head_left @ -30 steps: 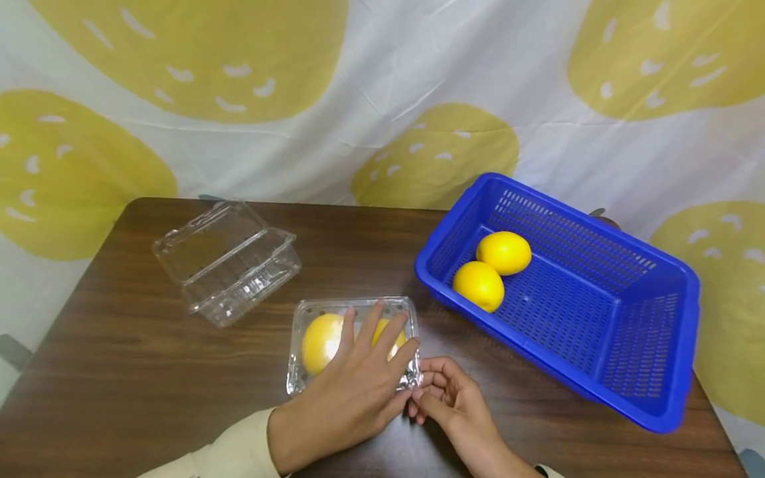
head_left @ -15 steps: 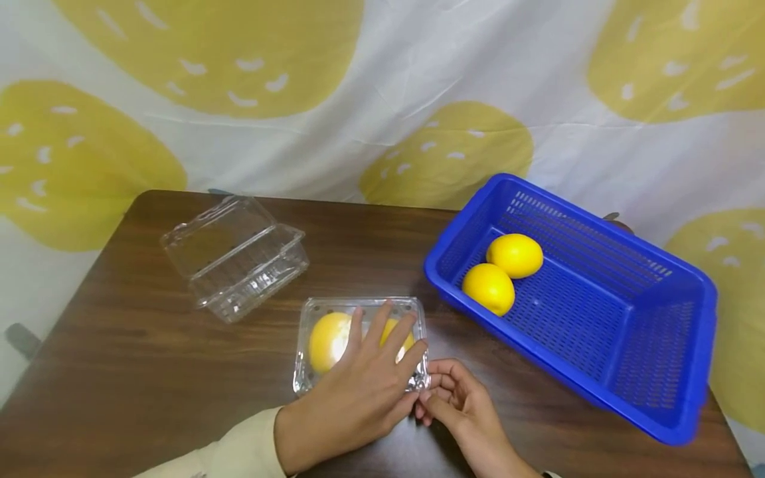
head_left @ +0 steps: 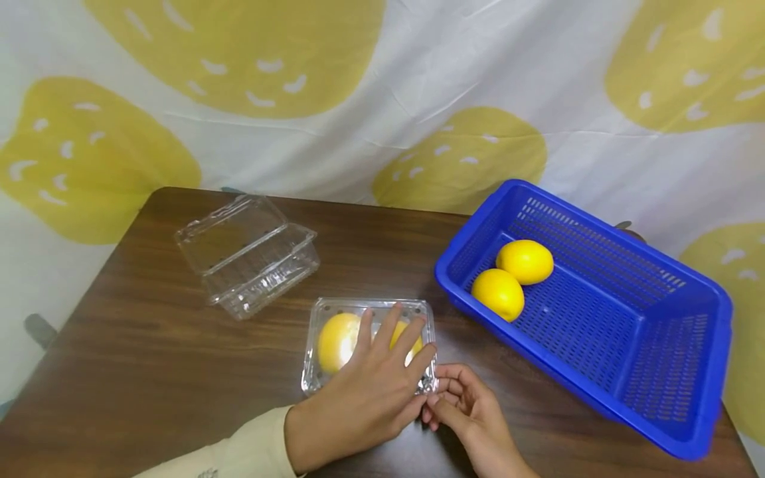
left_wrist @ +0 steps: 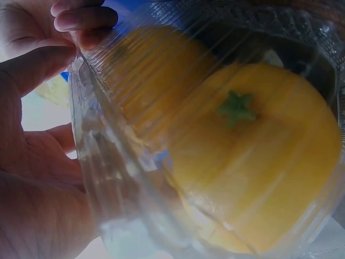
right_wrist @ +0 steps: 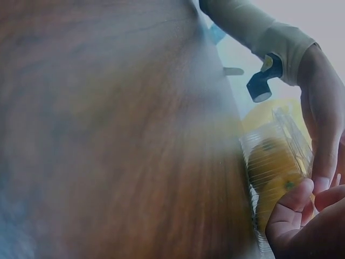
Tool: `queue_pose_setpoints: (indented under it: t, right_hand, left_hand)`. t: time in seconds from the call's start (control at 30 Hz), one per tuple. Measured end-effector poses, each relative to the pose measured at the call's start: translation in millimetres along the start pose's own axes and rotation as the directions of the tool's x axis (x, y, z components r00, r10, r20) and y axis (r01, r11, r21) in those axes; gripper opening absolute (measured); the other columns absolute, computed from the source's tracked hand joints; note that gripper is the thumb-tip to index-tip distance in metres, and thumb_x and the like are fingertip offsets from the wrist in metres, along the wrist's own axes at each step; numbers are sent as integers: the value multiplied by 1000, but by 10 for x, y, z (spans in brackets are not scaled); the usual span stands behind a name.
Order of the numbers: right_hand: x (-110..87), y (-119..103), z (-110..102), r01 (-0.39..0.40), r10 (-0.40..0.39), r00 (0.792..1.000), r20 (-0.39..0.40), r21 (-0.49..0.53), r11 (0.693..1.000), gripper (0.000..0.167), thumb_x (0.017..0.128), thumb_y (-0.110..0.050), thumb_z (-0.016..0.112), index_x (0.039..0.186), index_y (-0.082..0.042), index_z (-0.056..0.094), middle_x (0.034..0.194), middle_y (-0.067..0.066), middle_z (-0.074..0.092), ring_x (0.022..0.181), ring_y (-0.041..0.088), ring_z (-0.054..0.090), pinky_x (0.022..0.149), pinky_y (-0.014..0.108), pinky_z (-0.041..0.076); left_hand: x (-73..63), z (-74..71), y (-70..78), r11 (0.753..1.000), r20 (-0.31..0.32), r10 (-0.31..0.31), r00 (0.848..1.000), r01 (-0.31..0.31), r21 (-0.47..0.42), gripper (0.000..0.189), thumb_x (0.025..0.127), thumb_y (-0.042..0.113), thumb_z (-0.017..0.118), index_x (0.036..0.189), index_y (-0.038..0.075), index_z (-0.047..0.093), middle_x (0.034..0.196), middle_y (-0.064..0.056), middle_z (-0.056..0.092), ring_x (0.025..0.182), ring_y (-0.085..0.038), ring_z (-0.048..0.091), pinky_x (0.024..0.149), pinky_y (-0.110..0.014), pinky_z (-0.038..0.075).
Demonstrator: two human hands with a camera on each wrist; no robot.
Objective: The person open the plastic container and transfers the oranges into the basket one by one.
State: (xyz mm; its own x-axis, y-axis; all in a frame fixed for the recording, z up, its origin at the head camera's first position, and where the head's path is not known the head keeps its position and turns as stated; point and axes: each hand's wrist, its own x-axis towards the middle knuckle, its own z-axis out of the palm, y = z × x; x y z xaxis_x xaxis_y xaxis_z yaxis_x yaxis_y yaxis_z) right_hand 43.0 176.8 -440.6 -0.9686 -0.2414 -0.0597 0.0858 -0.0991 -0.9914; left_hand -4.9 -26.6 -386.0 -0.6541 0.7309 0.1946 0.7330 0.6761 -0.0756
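A clear plastic clamshell box, lid down, sits on the table with yellow fruits inside. In the left wrist view one fruit shows a green star-shaped stem end through the ribbed plastic. My left hand lies across the lid with its fingers spread and straight, its thumb low at the front right corner. At that same corner my right hand pinches the box's edge between thumb and curled fingers. The right wrist view shows the right thumb against the edge, beside the left hand.
A second clamshell box stands with its lid raised at the back left. On the right a blue slotted basket holds two yellow fruits at its left end. Behind the brown table hangs a patterned cloth.
The whole head view has shifted, so everything sits further right. Both hands keep their places on the box, which has not visibly moved on the table.
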Motion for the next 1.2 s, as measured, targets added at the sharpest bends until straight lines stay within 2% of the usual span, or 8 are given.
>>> queue_pose_setpoints:
  t: [0.3, 0.63, 0.87, 1.2]
  right_hand:
    - [-4, 9, 4, 6, -7, 1000, -17, -12, 1000, 34, 102, 10, 61, 131, 21, 50, 102, 16, 69, 81, 17, 71, 69, 28, 63]
    - [1, -10, -1, -78, 78, 996, -35, -17, 997, 39, 103, 4, 64, 135, 19, 49, 105, 17, 68, 82, 18, 71, 70, 27, 62]
    - [0, -9, 1, -61, 61, 998, -33, -8, 998, 38, 103, 5, 64, 134, 19, 49, 104, 17, 68, 82, 18, 70, 70, 27, 62]
    - [-8, -15, -2, -66, 66, 997, -35, -5, 998, 38, 103, 4, 64, 134, 19, 49, 103, 16, 68, 81, 17, 70, 70, 26, 62]
  left_hand:
    - [16, 5, 8, 1000, 7, 9, 1000, -10, 15, 58, 101, 51, 70, 147, 16, 66, 164, -17, 51, 151, -49, 45, 115, -74, 46]
    - [2, 30, 14, 1000, -13, 4, 1000, -4, -16, 60, 102, 55, 70, 146, 14, 67, 164, -18, 51, 151, -51, 46, 115, -75, 45]
    - [-7, 42, 12, 1000, -41, 10, 999, -11, -11, 59, 101, 55, 71, 144, 14, 68, 162, -18, 53, 150, -51, 46, 114, -74, 47]
    - [4, 23, 8, 999, -21, 28, 999, -28, -18, 59, 104, 55, 68, 146, 13, 67, 163, -19, 52, 150, -51, 48, 114, -75, 46]
